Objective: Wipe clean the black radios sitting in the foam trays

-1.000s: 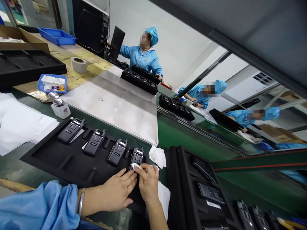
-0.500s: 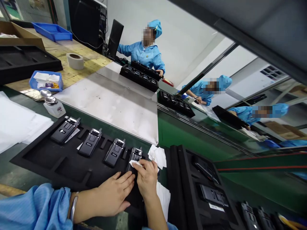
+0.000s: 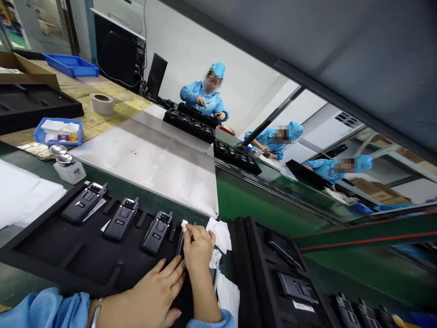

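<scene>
Several black handheld radios sit in a row in a black foam tray (image 3: 44, 232); one radio (image 3: 157, 233) is just left of my hands. At the row's right end, another radio (image 3: 180, 241) is mostly hidden under my right hand (image 3: 198, 250). That hand pinches a small white wipe (image 3: 184, 225) against the radio's upper part. My left hand (image 3: 153, 294) lies palm down with fingers stretched out, its fingertips by the radio's lower end. Whether they touch it I cannot tell. Crumpled white wipes (image 3: 219, 234) lie right of my right hand.
A second foam tray (image 3: 259, 273) with radios stands at right. A white pump bottle (image 3: 69, 168), white sheets (image 3: 27, 191), a small blue bin (image 3: 77, 134) and a tape roll (image 3: 101, 105) are at left. Co-workers in blue sit beyond the white board (image 3: 153, 159).
My right hand has moved up along the radio with the wipe, covering more of its top. My left hand stays flat nearby. The camera view has shifted; a co-worker at the back has turned and moved a hand.
</scene>
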